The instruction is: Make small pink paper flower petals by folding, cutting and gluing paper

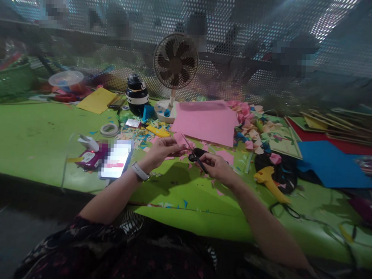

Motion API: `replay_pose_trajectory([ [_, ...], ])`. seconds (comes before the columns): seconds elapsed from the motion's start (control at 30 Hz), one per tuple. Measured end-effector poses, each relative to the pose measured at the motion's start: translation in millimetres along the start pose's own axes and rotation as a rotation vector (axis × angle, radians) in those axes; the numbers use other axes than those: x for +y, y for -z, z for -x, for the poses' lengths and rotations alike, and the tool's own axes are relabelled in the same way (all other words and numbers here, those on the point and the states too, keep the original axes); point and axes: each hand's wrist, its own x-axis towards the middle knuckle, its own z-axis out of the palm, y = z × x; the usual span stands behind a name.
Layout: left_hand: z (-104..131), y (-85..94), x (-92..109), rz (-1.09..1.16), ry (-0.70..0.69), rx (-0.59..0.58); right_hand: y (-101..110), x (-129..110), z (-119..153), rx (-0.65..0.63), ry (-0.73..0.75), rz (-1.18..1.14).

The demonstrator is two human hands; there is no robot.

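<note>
Between the fingers of my left hand (pixel 162 150) is a small piece of pink paper (pixel 180 139). My right hand (pixel 216 167) is closed round the black handles of a pair of scissors (pixel 198 159), whose blades point up and left toward the paper. Whether the blades touch the paper I cannot tell. Pink paper scraps lie under and around both hands. Just beyond them rests a large pink sheet (pixel 205 122), with a heap of cut pink and peach paper pieces (pixel 250 123) at its right.
A desk fan (pixel 175 66) and a black jar (pixel 136 95) stand at the back. Left of my hands lie a lit phone (pixel 115 159), a tape roll (pixel 109 130) and a yellow cutter (pixel 158 130). A yellow glue gun (pixel 271 184) and a blue sheet (pixel 333 163) lie right.
</note>
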Motion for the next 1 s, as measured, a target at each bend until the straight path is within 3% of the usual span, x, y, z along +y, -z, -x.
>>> replay_pose_trajectory([
  [0.83,-0.9,-2.2,-12.7,-0.099,-0.026,-0.069,-5.6,-3.6,0.5,0.017,-0.002,0.01],
  [1.0,-1.9,6.7,-4.9,-0.176,-0.027,-0.094,-2.5,-3.6,1.2,0.018,-0.007,0.013],
])
